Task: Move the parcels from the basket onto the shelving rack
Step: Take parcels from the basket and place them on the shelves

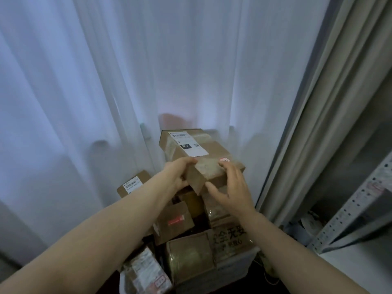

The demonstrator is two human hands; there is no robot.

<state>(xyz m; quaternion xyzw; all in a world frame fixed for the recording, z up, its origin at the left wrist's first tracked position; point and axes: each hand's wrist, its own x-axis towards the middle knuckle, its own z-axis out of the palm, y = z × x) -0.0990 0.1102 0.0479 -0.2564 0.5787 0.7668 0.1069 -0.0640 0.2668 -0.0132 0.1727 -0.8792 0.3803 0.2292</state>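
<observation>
Left grip [176,173], right grip [231,187] seemingly clasp parcel [214,147] between

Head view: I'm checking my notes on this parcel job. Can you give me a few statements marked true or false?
1. The left hand and the right hand both grip the top box. True.
2. The box carries a white label. True.
3. The box sits on the rack. False: it is held over the other parcels; the rack stands to the right.
4. The curtain behind is red. False: it is white.
</observation>
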